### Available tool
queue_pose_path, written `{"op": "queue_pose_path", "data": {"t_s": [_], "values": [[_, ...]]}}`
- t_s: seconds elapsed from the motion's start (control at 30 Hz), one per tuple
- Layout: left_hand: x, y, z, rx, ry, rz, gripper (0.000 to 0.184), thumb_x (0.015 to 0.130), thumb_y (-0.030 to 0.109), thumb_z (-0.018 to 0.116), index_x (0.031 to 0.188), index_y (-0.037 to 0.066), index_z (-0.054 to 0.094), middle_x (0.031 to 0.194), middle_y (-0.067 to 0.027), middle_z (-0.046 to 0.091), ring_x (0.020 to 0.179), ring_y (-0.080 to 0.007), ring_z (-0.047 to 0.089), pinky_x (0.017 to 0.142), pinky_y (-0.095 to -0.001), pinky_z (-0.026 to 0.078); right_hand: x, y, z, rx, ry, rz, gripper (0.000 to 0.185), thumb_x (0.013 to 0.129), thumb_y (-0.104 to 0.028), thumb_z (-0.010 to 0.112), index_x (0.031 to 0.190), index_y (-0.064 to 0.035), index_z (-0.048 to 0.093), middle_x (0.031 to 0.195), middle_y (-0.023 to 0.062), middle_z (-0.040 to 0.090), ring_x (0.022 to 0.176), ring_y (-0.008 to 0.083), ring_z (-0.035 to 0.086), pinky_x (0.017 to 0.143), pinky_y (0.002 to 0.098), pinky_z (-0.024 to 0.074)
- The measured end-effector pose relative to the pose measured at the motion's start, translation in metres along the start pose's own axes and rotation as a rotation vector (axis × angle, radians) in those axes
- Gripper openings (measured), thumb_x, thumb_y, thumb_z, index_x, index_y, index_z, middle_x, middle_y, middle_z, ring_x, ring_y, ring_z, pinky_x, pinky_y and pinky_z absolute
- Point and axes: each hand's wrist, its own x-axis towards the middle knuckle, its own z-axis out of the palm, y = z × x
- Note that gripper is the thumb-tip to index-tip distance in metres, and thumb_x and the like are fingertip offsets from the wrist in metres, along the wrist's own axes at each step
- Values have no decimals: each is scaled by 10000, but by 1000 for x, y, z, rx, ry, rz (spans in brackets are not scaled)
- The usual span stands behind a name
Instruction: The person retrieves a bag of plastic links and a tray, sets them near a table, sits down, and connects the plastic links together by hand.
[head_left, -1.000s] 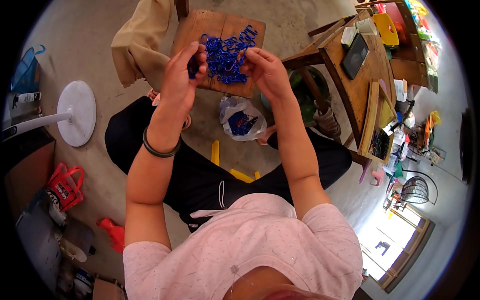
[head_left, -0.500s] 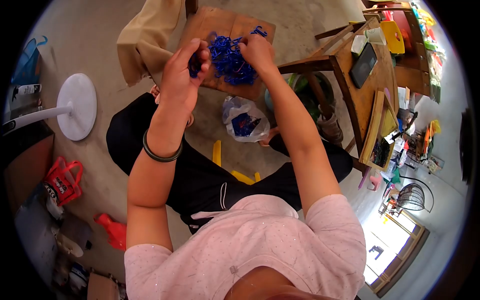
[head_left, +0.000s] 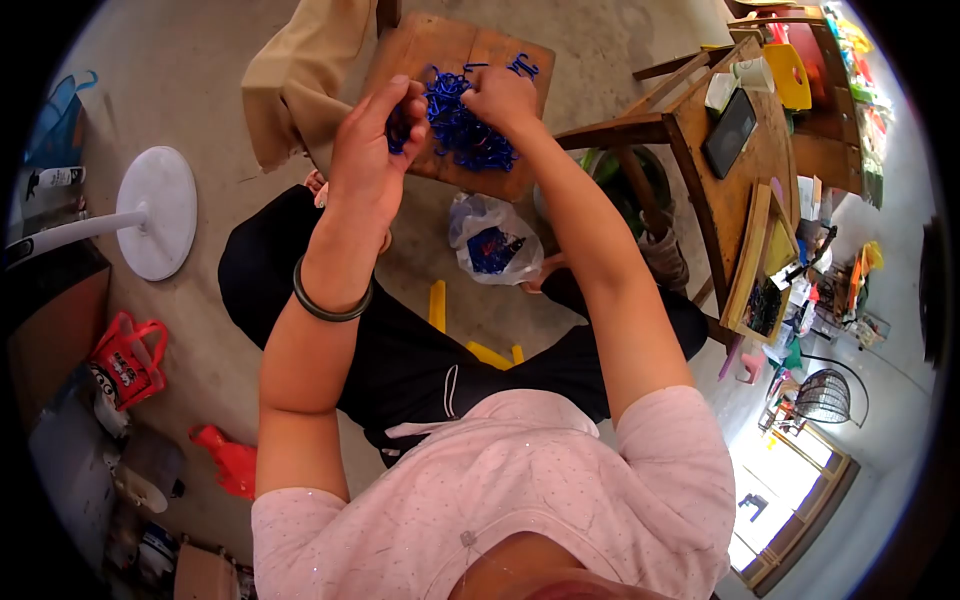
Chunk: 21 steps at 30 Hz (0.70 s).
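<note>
A tangled pile of small blue S-shaped hooks (head_left: pixel 468 138) lies on a low wooden stool (head_left: pixel 425 45). My left hand (head_left: pixel 380 125) is at the pile's left side, palm turned inward and fingers curled around several blue hooks. My right hand (head_left: pixel 503 97) reaches onto the pile from the right. Its fingers are pinched together against the hooks, and what is between the fingertips is hidden. A few loose hooks (head_left: pixel 523 66) lie at the far right of the stool. Below its front edge, a clear plastic bag (head_left: pixel 466 235) holds more blue pieces.
A tan cloth (head_left: pixel 295 75) hangs left of the stool. On the right stands a wooden table (head_left: pixel 690 130) with a phone (head_left: pixel 730 132) and a cup (head_left: pixel 752 73). A white round base (head_left: pixel 157 212) and red bags (head_left: pixel 128 362) are on the left floor.
My right hand has shifted left and slightly down over the pile, closer to my left hand. The left hand stays curled by the pile. The whole view has drifted a little.
</note>
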Motion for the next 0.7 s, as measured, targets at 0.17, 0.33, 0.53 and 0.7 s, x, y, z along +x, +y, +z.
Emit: {"op": "queue_pose_path", "data": {"t_s": [0.17,0.33,0.53,0.7], "values": [[-2,-2,2,39,19,-6,200,897,243,626,916,44,624,751,-1,586,626,-91,525,574,-193,415,-31,26,-4,1012,6,139,152,786,-151,650,799,0,639,795,79,685,709,165,639,689,316,494],[-1,-11,4,114,24,7,181,895,245,627,922,66,632,750,15,584,618,-74,524,557,-186,396,-77,21,-18,1812,-30,287,122,864,-61,583,958,15,600,897,91,653,784,155,612,724,282,493],[0,-25,9,213,-33,-17,170,903,227,615,934,60,623,757,14,574,617,-71,519,527,-186,378,-114,-8,-59,2041,-62,163,108,871,-41,579,962,16,588,933,99,640,803,162,600,762,285,491],[5,-24,5,173,-46,-9,182,899,242,614,922,62,628,745,27,564,604,-58,514,489,-180,352,-112,-5,-57,1666,57,176,114,872,-72,588,957,3,595,884,72,644,798,150,596,751,292,489]]}}
